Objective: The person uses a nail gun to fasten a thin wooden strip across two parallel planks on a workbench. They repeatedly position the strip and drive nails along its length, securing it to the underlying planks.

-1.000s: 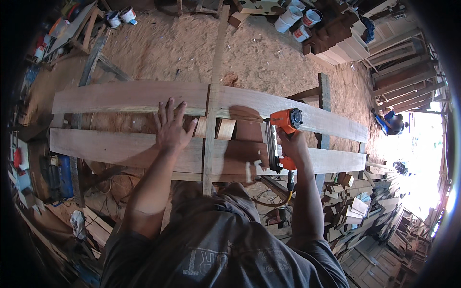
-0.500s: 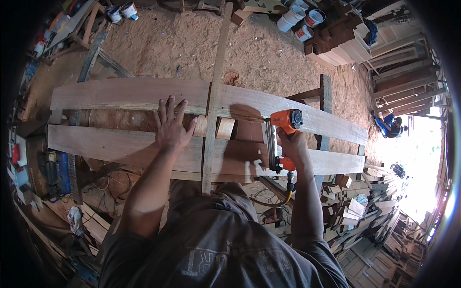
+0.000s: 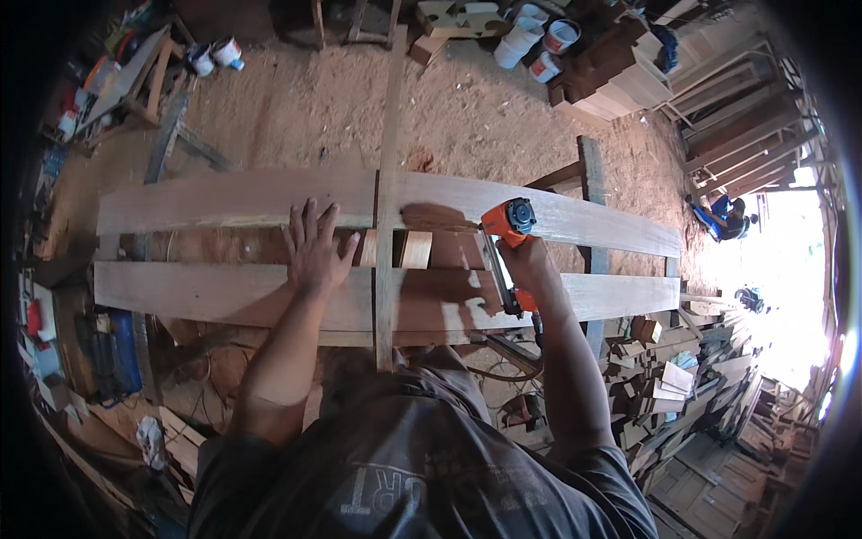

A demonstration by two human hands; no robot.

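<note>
My right hand [image 3: 530,265] is wrapped round the handle of an orange and black nail gun [image 3: 509,222], its nose held over the gap between two long boards. With fingers spread, my left hand [image 3: 314,247] rests across the gap, its palm over the near board [image 3: 215,287] and its fingertips close to the far board [image 3: 251,193]. A narrow wooden strip [image 3: 388,180] lies crosswise over both boards, between my hands. Short wood blocks [image 3: 416,250] show in the gap beside the strip. A hose from the nail gun is partly hidden by my right arm.
Trestle legs [image 3: 593,180] hold up the boards. White buckets [image 3: 516,45] and stacked timber [image 3: 620,76] stand at the far right. Offcuts [image 3: 669,382] are heaped at the near right. Another person [image 3: 723,218] sits by the bright opening; blue cylinders [image 3: 126,341] stand at left.
My right hand has brought the nail gun slightly left and tilted it toward the crosswise strip. My left hand stays spread at the boards. The whole view has shifted a little.
</note>
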